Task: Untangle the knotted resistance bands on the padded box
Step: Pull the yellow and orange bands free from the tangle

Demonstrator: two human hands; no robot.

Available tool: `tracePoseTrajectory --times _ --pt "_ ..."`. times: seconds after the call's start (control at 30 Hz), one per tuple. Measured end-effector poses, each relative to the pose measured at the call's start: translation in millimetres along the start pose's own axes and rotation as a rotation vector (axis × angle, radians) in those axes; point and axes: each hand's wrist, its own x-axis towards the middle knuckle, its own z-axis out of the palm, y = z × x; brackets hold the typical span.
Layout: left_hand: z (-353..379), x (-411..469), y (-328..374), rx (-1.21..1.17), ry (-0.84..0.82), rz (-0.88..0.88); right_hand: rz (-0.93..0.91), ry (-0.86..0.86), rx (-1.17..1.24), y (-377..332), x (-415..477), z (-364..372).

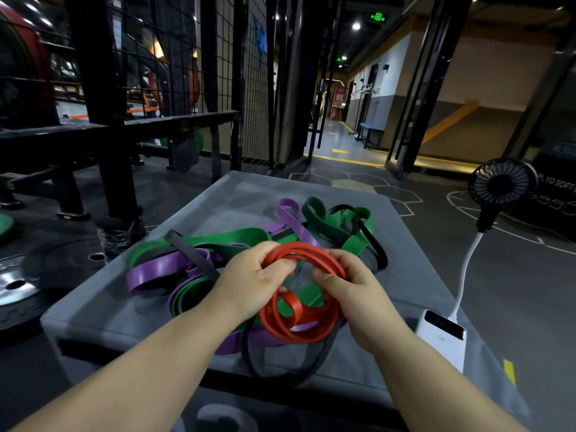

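Freeing the red band [296,308] from the tangle on the padded box [411,275].
Mid-box lie knotted green, purple and black bands [230,236]; over its near half my left hand [249,285] and right hand [353,296] each pinch red coils. Next, I judge: draw one loop clear.

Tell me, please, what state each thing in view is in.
left hand, pinching the red band
right hand, gripping the red band
red band, coiled, held over the padded box
green band, tangled, lying on the box
purple band, tangled with the green
black band, tangled with both
power bank, white cable plugged in
fan, spinning or not, cannot tell
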Motion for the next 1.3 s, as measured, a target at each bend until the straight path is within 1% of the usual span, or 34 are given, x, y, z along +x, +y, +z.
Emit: tracePoseTrajectory --times 0.2,0.4,0.53,0.67,0.77,0.87,0.97,1.17,1.3 --pt "2 -1 3 -0.061 -0.024 -0.056 0.074 -0.007 0.077 -2 2 -4" --pt "5 -1 4 -0.117 -0.043 -0.116 0.135 -0.063 0.127 -9 1 -8" --pt "5 0 3 -0.261 -0.104 -0.192 0.170 -0.135 0.168 -14 3 -12" --pt "2 -2 6 -0.454 -0.182 -0.317 0.230 -0.229 0.194 -17 5 -19" --pt "2 -3 7 -0.553 -0.252 -0.377 0.265 -0.256 0.201 -17 6 -23" --pt "2 -3 6 -0.543 -0.276 -0.383 0.267 -0.267 0.211 -16 7 -26" --pt "1 -1 3 -0.515 -0.249 -0.384 0.294 -0.290 0.223 -15 7 -26" --pt "1 -4 5 -0.569 -0.280 -0.305 0.328 -0.339 0.258 -9 8 -24" --pt "1 -4 2 -0.569 -0.308 -0.339 0.310 -0.322 0.276 -9 7 -22"
